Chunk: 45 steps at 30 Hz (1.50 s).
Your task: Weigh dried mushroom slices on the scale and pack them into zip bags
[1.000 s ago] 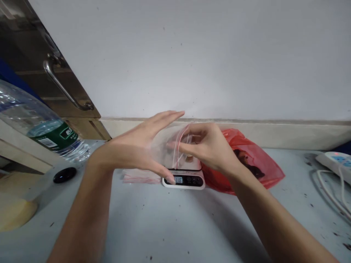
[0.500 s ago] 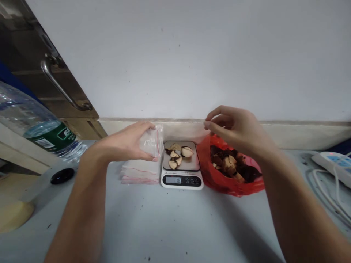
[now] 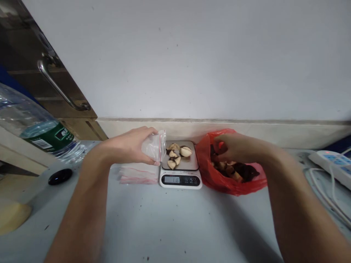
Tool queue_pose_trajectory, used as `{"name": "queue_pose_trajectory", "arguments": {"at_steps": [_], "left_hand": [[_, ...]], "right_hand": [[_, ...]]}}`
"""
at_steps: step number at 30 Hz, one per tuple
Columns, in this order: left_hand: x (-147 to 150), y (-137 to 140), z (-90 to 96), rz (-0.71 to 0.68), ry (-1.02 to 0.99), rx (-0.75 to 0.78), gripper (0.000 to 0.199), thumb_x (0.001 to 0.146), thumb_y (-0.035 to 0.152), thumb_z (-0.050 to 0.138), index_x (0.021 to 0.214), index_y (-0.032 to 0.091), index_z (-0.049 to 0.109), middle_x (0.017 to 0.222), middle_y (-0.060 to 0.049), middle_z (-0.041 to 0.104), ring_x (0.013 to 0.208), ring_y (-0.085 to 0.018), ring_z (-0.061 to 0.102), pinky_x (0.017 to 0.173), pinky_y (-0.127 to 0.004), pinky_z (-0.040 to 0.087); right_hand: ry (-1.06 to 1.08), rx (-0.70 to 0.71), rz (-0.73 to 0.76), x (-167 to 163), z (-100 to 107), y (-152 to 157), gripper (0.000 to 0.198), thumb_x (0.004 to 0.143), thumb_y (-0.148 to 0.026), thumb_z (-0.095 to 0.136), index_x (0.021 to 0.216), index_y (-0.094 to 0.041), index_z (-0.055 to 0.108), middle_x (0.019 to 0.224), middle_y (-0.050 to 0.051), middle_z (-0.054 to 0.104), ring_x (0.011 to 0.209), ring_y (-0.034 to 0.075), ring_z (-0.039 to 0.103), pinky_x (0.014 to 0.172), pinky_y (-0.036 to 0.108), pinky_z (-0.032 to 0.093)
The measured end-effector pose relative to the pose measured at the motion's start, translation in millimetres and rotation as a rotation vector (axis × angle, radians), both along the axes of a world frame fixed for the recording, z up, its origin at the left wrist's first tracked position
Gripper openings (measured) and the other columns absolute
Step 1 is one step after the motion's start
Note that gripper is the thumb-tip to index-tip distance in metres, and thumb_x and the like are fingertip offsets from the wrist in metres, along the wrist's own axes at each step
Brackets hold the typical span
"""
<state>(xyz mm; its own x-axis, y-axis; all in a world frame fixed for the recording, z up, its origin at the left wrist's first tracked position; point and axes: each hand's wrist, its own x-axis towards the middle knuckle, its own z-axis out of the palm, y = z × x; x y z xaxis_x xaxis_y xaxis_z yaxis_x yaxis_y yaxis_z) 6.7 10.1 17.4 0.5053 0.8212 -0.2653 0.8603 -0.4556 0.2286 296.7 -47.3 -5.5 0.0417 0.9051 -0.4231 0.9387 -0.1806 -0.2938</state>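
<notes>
My left hand (image 3: 134, 146) is closed on a small clear zip bag (image 3: 153, 146), gripping it between thumb and fingers just left of the scale. A stack of flat zip bags (image 3: 138, 174) with red seal lines lies under it. On the white digital scale (image 3: 181, 180), several pale, dark-edged dried pieces, like dried mushroom, (image 3: 185, 151) rest on the metal plate; the display seems to read 11.8. My right hand (image 3: 233, 146) reaches into the open red plastic bag (image 3: 230, 189), which holds brown and dark pieces (image 3: 233, 170). Its fingers are curled, with the tips hidden among the contents.
A large water bottle (image 3: 52, 135) with a green label leans in from the left. Near it lies a black oval object (image 3: 60, 176). At the right is a white power strip (image 3: 330, 164) with a cable. Behind the grey table (image 3: 164, 226) rises a white wall.
My right hand has gone down from above the red bag into it. My left hand still holds the zip bag in nearly the same place. The display reading looks the same.
</notes>
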Motion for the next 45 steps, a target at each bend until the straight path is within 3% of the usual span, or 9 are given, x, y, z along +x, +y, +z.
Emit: {"name": "queue_pose_trajectory", "arguments": {"at_steps": [11, 16, 20, 24, 27, 31, 37, 43, 45], "left_hand": [[-6.5, 3.6, -1.9, -0.009, 0.004, -0.010, 0.099, 0.069, 0.063, 0.072, 0.155, 0.025, 0.043, 0.158, -0.013, 0.051, 0.142, -0.038, 0.050, 0.115, -0.044, 0.043], [-7.8, 6.6, -6.8, -0.024, -0.016, -0.026, 0.096, 0.069, 0.061, 0.073, 0.154, 0.026, 0.044, 0.158, -0.013, 0.052, 0.142, -0.037, 0.051, 0.113, -0.042, 0.044], [-7.7, 6.7, -7.8, -0.024, -0.009, -0.039, 0.096, 0.068, 0.062, 0.072, 0.153, 0.027, 0.045, 0.156, -0.012, 0.054, 0.140, -0.038, 0.052, 0.111, -0.043, 0.045], [-7.1, 4.8, -4.9, -0.003, 0.014, -0.046, 0.092, 0.069, 0.061, 0.072, 0.150, 0.025, 0.048, 0.152, -0.013, 0.057, 0.135, -0.036, 0.057, 0.107, -0.040, 0.048], [-6.3, 2.6, -1.8, 0.001, 0.007, -0.040, 0.087, 0.069, 0.058, 0.072, 0.148, 0.027, 0.050, 0.149, -0.011, 0.060, 0.132, -0.035, 0.059, 0.106, -0.040, 0.048], [-6.0, 0.6, 0.5, -0.001, 0.006, -0.043, 0.086, 0.070, 0.056, 0.071, 0.148, 0.027, 0.050, 0.150, -0.011, 0.060, 0.132, -0.036, 0.059, 0.107, -0.041, 0.048], [-8.3, -0.9, 2.1, -0.005, -0.010, -0.025, 0.087, 0.070, 0.055, 0.070, 0.149, 0.027, 0.049, 0.152, -0.010, 0.059, 0.133, -0.036, 0.058, 0.109, -0.042, 0.047], [-9.7, -3.9, 5.1, 0.014, -0.009, -0.026, 0.085, 0.070, 0.059, 0.069, 0.148, 0.030, 0.051, 0.152, -0.009, 0.059, 0.131, -0.034, 0.060, 0.107, -0.041, 0.048], [-10.4, -3.6, 5.3, 0.024, 0.000, -0.034, 0.092, 0.069, 0.061, 0.069, 0.150, 0.025, 0.048, 0.153, -0.012, 0.057, 0.134, -0.035, 0.058, 0.109, -0.040, 0.047]], "right_hand": [[0.107, 0.517, -0.022, 33.5, 15.7, -1.6, 0.015, 0.063, -0.014, 0.067, 0.061, -0.028, 0.071, 0.063, 0.002, 0.075, 0.052, 0.023, 0.064, 0.047, 0.034, 0.044], [0.267, 0.630, -0.072, 2.1, 23.7, -6.1, 0.010, 0.069, -0.018, 0.068, 0.064, -0.027, 0.070, 0.065, 0.001, 0.074, 0.059, 0.021, 0.066, 0.054, 0.033, 0.049], [0.217, 0.545, -0.049, -41.0, 18.4, -8.1, 0.017, 0.067, -0.010, 0.066, 0.058, -0.025, 0.063, 0.062, 0.000, 0.069, 0.059, 0.018, 0.062, 0.053, 0.029, 0.043], [0.041, 0.375, -0.004, -64.2, 8.9, -11.9, 0.038, 0.068, -0.007, 0.062, 0.044, -0.025, 0.038, 0.047, -0.003, 0.043, 0.049, 0.014, 0.046, 0.048, 0.030, 0.028], [-0.098, 0.314, 0.035, -69.4, 5.2, -13.3, 0.039, 0.069, -0.006, 0.059, 0.043, -0.026, 0.037, 0.046, -0.003, 0.034, 0.045, 0.014, 0.041, 0.048, 0.032, 0.024], [-0.171, 0.299, 0.062, -67.9, -1.7, -10.4, 0.030, 0.069, -0.006, 0.058, 0.048, -0.026, 0.052, 0.044, 0.001, 0.045, 0.044, 0.018, 0.048, 0.048, 0.033, 0.026], [-0.108, 0.392, 0.148, -59.9, -6.2, -2.6, 0.036, 0.071, -0.012, 0.061, 0.044, -0.026, 0.042, 0.042, 0.000, 0.045, 0.039, 0.013, 0.037, 0.044, 0.031, 0.026], [0.031, 0.525, 0.110, -80.3, -11.8, 22.3, 0.003, 0.083, -0.024, 0.067, 0.081, -0.021, 0.067, 0.085, 0.007, 0.077, 0.074, 0.020, 0.065, 0.062, 0.028, 0.043], [0.066, 0.486, 0.098, -86.6, -20.8, 31.9, 0.009, 0.085, -0.023, 0.069, 0.092, -0.019, 0.069, 0.095, 0.011, 0.079, 0.081, 0.022, 0.068, 0.065, 0.029, 0.044]]}}
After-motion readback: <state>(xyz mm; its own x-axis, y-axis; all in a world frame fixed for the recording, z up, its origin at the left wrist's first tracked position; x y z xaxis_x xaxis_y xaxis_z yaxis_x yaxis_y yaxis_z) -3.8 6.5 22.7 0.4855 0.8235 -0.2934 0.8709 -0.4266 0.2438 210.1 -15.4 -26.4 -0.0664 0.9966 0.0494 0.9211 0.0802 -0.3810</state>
